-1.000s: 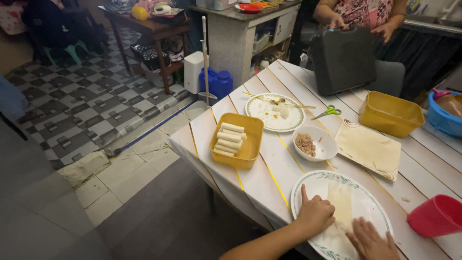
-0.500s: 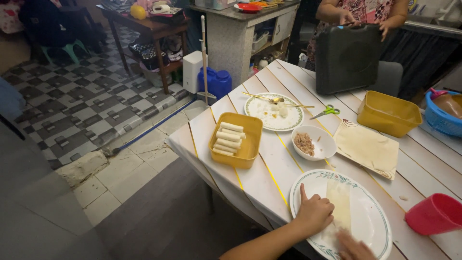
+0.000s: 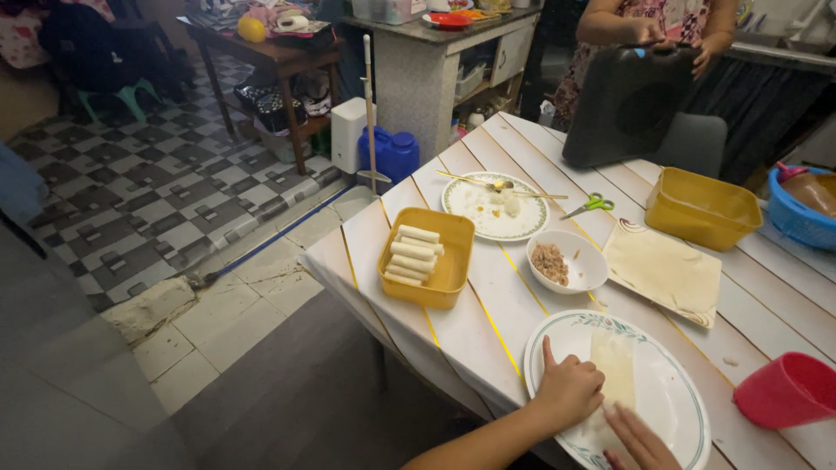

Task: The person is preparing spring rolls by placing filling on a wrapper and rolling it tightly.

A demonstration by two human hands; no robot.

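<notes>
Since half a second ago, right hand [image 3: 640, 439] has returned onto the wrapper [image 3: 612, 376] on the patterned plate [image 3: 670, 405]. Left hand [image 3: 568, 392], fingers curled, presses its near edge; right fingers lie flat, apart. Wrapper judged thin, limp, tearable: lift by edges. White bowl [image 3: 568, 261] stands beyond on the counter [image 3: 488, 305].

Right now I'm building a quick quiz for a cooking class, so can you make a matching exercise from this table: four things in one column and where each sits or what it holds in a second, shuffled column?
Things
1. square yellow plastic tray
2. small white bowl
3. green-handled scissors
4. red plastic cup

Places or contents
A. holds brownish minced filling
B. at the right edge of the table
C. holds a row of pale rolled wrappers
D. lies beside the plate with the chopsticks

Pairs: 1-C, 2-A, 3-D, 4-B
</notes>
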